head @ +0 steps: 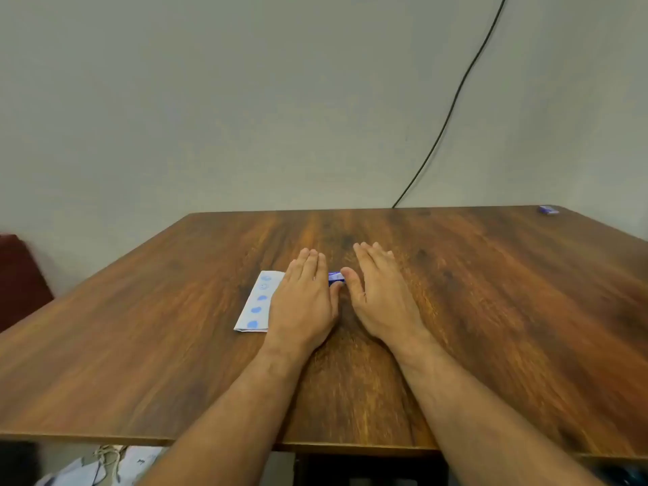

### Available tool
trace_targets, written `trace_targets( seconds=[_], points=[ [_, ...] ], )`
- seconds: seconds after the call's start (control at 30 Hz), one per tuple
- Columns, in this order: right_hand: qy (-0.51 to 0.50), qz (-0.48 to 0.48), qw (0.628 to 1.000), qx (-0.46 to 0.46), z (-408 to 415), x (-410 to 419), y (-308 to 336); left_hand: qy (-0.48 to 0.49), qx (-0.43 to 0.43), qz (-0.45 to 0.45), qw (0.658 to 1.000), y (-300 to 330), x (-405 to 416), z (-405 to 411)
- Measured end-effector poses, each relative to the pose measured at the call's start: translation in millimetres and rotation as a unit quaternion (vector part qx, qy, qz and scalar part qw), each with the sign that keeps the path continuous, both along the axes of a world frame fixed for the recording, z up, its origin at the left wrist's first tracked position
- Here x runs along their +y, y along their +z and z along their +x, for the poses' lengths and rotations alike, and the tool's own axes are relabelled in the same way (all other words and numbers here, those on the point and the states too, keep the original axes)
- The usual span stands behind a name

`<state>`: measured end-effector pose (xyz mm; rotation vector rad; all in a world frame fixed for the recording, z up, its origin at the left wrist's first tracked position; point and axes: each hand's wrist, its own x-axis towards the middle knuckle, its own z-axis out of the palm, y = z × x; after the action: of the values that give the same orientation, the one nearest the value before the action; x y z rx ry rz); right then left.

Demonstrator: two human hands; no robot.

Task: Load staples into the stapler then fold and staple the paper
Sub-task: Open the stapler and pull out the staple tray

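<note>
Both hands flat on the wooden bench (pixel 456 310), palms down. Left hand (pixel 301 299) lying on the folded paper (pixel 257 303), fingers straight and pressed together, covering the paper's right part. Paper white with a row of blue spots, its left strip showing beside the hand, folded edge toward the near side. Right hand (pixel 380 296) just right of the left one, resting on bare wood, fingers straight and close together, thumb stretched toward the left hand. Between the two hands, a small blue thing (pixel 336 277), mostly hidden, touching the tip of the right thumb; stapler or staple box, cannot tell which. Small blue box (pixel 548 209) far off at the bench's back right corner. Black cable (pixel 456 96) running down the pale wall (pixel 210 100) behind the bench. Dark red seat (pixel 19 275) at the left edge.
</note>
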<state>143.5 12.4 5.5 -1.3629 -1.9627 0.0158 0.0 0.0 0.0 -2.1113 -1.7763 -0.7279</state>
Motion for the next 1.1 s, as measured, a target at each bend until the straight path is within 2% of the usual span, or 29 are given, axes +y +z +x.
trace_targets(
  seconds=[0.17,0.27,0.4,0.57,0.73,0.8,0.9,0.97,1.1],
  points=[
    [-0.038,0.010,0.999,0.005,5,5,-2,-0.002,0.000,-0.014,1.000,-1,5,1],
    [-0.078,0.035,0.996,-0.033,7,3,1,-0.023,-0.007,-0.009,1.000,1,2,1],
    [-0.133,-0.010,0.989,-0.065,20,-4,6,-0.038,0.031,0.008,0.999,0,0,2],
    [-0.107,-0.106,0.987,-0.053,23,-10,10,-0.063,0.066,0.043,0.995,7,-5,2],
    [-0.050,-0.127,0.990,-0.034,23,-5,8,-0.089,0.053,0.047,0.994,4,0,1],
    [-0.025,-0.111,0.993,0.018,25,0,5,-0.096,0.026,0.044,0.994,4,0,1],
    [0.031,-0.102,0.980,0.171,28,0,5,-0.123,-0.021,0.024,0.992,8,-6,2],
    [0.060,-0.133,0.952,0.268,27,-4,9,-0.141,-0.059,0.042,0.987,9,-10,0],
    [0.096,-0.204,0.894,0.388,27,-6,15,-0.151,-0.118,0.101,0.976,9,-8,-3]
  ],
)
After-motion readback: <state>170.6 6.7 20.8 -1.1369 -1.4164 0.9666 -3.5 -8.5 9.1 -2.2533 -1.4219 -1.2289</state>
